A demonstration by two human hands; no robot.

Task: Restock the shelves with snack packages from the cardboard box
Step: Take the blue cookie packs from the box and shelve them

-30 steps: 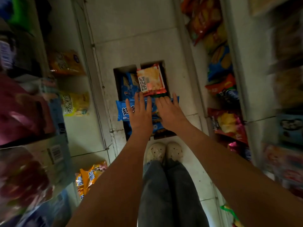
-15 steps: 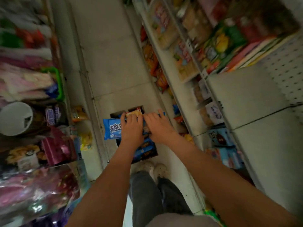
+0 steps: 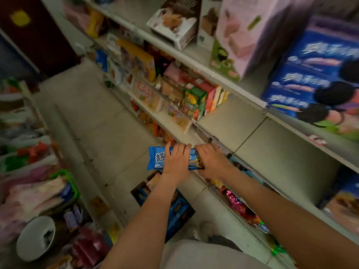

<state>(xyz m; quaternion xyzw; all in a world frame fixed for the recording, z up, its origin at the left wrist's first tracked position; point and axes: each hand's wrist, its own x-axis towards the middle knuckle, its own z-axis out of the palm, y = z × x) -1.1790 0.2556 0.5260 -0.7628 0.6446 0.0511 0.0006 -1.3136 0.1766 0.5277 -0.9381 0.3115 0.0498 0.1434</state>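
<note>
— When I looked at the hands, both were closed on the same thing. The left hand point(image 3: 175, 162) lay on top of the blue snack package point(image 3: 155, 159) with its fingers curled over the far edge, and the right hand point(image 3: 211, 162) gripped the other end.

— One package, or more?

— I could not tell; it may have been a small stack. Its long axis ran across the person's body, from left to right. The left end stuck out free toward the aisle, and the right end was hidden under the right hand.

— And where was it, compared with the box?

— It was up in the air, above the cardboard box point(image 3: 135, 191). The box stood on the floor point(image 3: 108, 123) near the feet, and more blue packs were inside it.

— So which way was the shelf?

— To the right of the hands and a little beyond them. The right hand was almost at the front edge of the shelf point(image 3: 229, 123), so it was the nearer one. That part of the shelf was bare, just past a green box point(image 3: 194, 100) at the end of the stocked row.

— Then what did the move need?

— In my opinion, the package had to travel right end first, or be turned until it lay along the shelf edge.
</note>
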